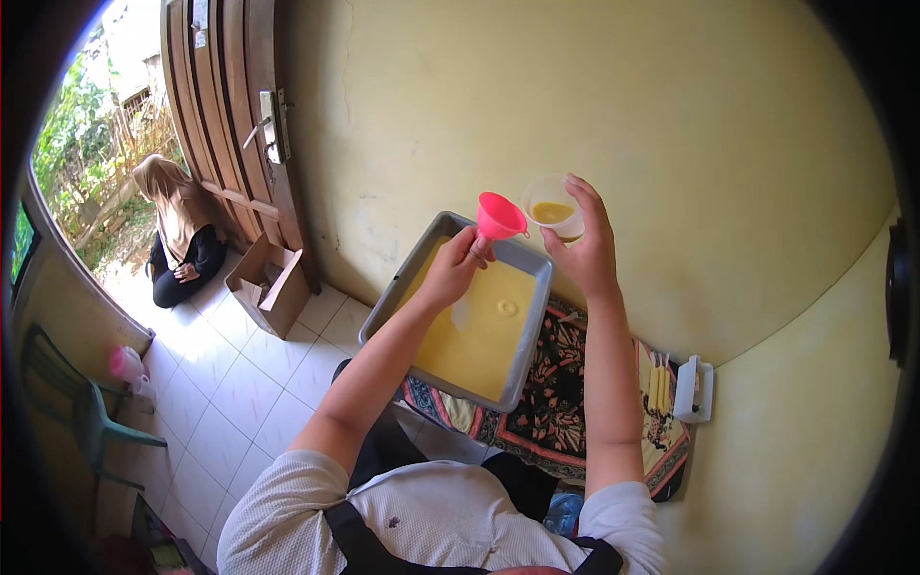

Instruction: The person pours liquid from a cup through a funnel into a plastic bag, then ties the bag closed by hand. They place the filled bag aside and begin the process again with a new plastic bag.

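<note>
My left hand is closed round the narrow lower part of a pink funnel, whose wide mouth faces up. To its right, my right hand grips a small clear plastic cup between thumb and fingers. The cup is tilted towards the funnel and holds some yellowish liquid; the two do not visibly touch. Below both hands lies a grey rectangular tub with yellow liquid in it. A small round ripple shows on the liquid's surface.
The tub rests on a patterned cloth. Yellow sticks and a white container are at the right. A person sits by the open door, near a cardboard box. A green chair stands left.
</note>
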The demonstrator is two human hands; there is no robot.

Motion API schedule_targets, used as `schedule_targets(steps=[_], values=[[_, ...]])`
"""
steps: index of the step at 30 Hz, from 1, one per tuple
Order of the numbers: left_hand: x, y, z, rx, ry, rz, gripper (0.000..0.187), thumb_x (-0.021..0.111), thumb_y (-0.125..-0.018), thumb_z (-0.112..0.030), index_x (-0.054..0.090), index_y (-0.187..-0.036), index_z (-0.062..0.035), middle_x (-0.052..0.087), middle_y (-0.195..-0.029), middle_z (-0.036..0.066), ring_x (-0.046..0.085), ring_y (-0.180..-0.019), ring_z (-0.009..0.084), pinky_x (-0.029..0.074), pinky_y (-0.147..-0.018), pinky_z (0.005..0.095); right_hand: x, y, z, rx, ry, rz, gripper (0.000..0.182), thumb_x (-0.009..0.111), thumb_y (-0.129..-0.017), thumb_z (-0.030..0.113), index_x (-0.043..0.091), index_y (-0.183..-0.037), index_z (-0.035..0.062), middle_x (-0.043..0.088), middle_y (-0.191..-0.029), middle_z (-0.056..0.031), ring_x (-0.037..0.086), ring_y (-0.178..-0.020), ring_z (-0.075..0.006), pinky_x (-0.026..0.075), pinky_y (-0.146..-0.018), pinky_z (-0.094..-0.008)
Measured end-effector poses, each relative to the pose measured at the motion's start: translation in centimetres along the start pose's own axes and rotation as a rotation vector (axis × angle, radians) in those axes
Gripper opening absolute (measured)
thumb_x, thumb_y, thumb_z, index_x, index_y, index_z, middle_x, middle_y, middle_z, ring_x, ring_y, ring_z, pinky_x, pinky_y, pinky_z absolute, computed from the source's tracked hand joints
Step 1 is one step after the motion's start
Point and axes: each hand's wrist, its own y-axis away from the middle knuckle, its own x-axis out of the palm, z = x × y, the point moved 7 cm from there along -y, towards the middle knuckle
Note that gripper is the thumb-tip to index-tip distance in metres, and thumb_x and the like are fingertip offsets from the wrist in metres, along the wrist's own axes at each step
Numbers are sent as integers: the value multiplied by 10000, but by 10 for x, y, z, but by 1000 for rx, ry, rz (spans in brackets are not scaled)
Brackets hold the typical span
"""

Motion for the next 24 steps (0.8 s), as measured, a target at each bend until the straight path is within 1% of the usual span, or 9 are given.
schedule_targets(steps=[2,5,8,14,24], values=[[0,0,1,0,3,7,329,514,-1235,-339,644,-1190,-40,679,-983,16,631,-932,111,540,-857,300,-1,-3,2,-13,58,48,703,895,-858,127,606,-1498,100,614,-1611,-118,600,-1466,-359,415,-1269,-627],[2,1,2,2,12,26,335,521,-1233,-344,650,-1212,-35,687,-988,19,634,-937,112,543,-863,302,-2,-7,9,-51,150,82,717,899,-860,141,604,-1514,133,598,-1634,-79,601,-1462,-334,368,-1270,-702],[3,2,-1,-3,10,36,346,525,-1231,-352,655,-1228,-32,695,-993,21,635,-939,114,545,-870,302,-5,-12,17,-96,223,101,733,900,-855,138,602,-1524,155,589,-1642,-53,606,-1455,-311,366,-1256,-731],[3,2,0,-8,16,52,359,525,-1230,-364,657,-1238,-30,698,-996,21,636,-940,115,547,-877,301,-6,-22,26,-147,300,133,750,904,-844,156,599,-1530,178,587,-1630,-31,608,-1434,-275,351,-1266,-732],[5,2,-4,-5,58,62,347,511,-1236,-349,655,-1237,-33,680,-992,13,623,-919,110,545,-868,296,-7,-29,35,-177,317,135,748,904,-841,162,605,-1527,195,569,-1640,-13,602,-1430,-265,357,-1268,-728]])
